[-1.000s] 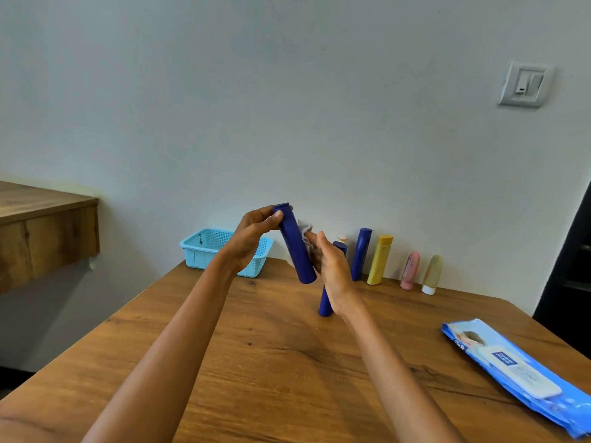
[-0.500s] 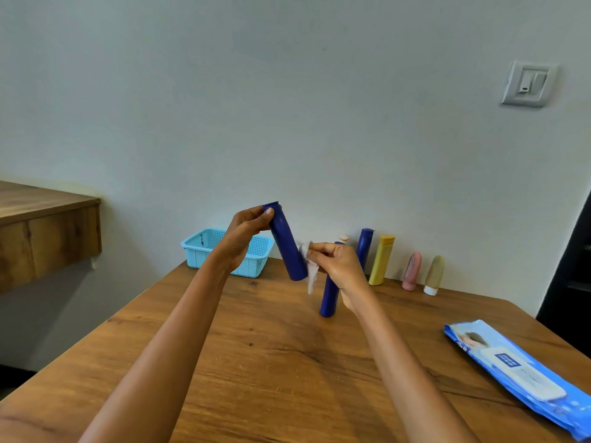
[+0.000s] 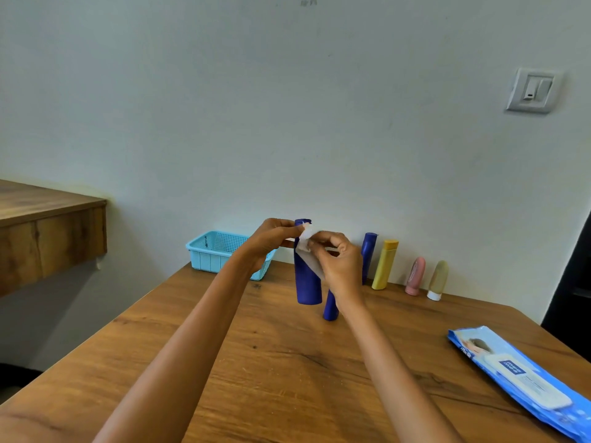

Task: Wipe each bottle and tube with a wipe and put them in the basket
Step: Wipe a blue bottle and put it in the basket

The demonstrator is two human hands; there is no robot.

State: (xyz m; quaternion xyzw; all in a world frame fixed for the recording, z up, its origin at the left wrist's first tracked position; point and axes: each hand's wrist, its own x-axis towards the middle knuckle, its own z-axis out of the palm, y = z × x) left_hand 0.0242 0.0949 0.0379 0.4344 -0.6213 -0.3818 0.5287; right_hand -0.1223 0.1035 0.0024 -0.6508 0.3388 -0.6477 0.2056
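My left hand (image 3: 270, 239) grips the top of a dark blue bottle (image 3: 307, 282), held nearly upright above the table. My right hand (image 3: 339, 266) pinches a white wipe (image 3: 305, 239) against the bottle's upper part. Behind my right wrist stands a second blue bottle (image 3: 330, 306), partly hidden. Along the wall stand a third blue bottle (image 3: 368, 254), a yellow bottle (image 3: 385, 265), a pink tube (image 3: 415, 276) and a beige tube (image 3: 438, 279). The light blue basket (image 3: 208, 254) sits at the table's back left.
A blue pack of wipes (image 3: 518, 378) lies on the wooden table (image 3: 287, 378) at the right. A wooden shelf (image 3: 48, 231) juts out at the left. A light switch (image 3: 534, 91) is on the wall.
The held blue bottle has swung from tilted to nearly upright. My right hand with the wipe has risen to the bottle's top, close to my left hand.
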